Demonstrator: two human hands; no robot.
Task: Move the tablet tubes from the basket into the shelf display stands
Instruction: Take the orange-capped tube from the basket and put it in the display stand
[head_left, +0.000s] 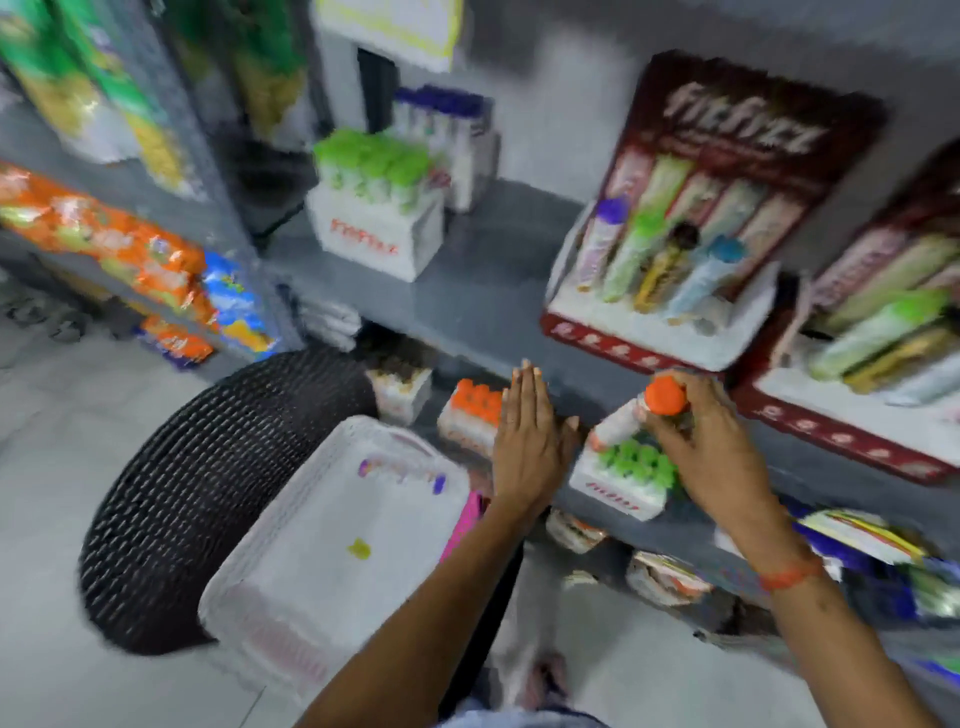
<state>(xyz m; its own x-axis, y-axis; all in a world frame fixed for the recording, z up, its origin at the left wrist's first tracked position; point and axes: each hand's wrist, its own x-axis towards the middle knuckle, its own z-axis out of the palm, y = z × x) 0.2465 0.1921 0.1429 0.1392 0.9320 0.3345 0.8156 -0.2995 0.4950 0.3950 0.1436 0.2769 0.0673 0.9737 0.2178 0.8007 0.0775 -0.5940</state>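
My right hand (711, 441) grips an orange-capped white tablet tube (631, 413), held tilted just below the front edge of the grey shelf. Beside it my left hand (527, 436) is flat, fingers straight and empty. On that shelf stands a red display stand (670, 234) holding several tubes with purple, green, dark and blue caps. A second red stand (872, 332) is to its right. The white basket (291, 587) sits low at the left on a dark woven stool; a purple-capped tube (402, 473) and a yellow spot lie in it. The whole view is motion-blurred.
White boxes of green-capped tubes (376, 202), (623, 473) and orange-capped tubes (470, 415) stand on the shelves. The woven stool (208, 467) fills the floor at left. Orange snack packets (104, 234) line the left rack. Packets lie on the lower right shelf.
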